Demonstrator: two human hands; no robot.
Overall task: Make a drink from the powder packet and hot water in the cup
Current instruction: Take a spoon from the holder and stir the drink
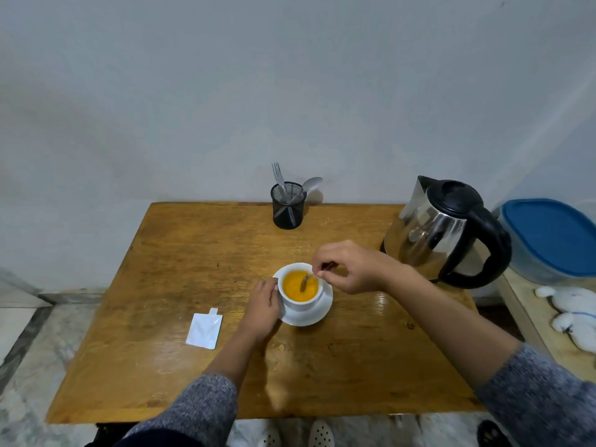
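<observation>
A white cup (301,302) full of orange liquid stands on a white saucer (317,314) in the middle of the wooden table (180,253). My left hand (263,306) rests against the cup's left side, touching cup and saucer. My right hand (348,266) hovers just right of the rim and pinches the handle of a small spoon (305,280) whose bowl dips into the drink. The torn white powder packet (203,330) lies flat on the table to the left of the cup.
A steel electric kettle (442,230) with black handle stands at the table's right rear. A black mesh holder (288,204) with a fork and spoons sits at the back edge by the wall. A blue-lidded container (554,237) sits on a surface to the right.
</observation>
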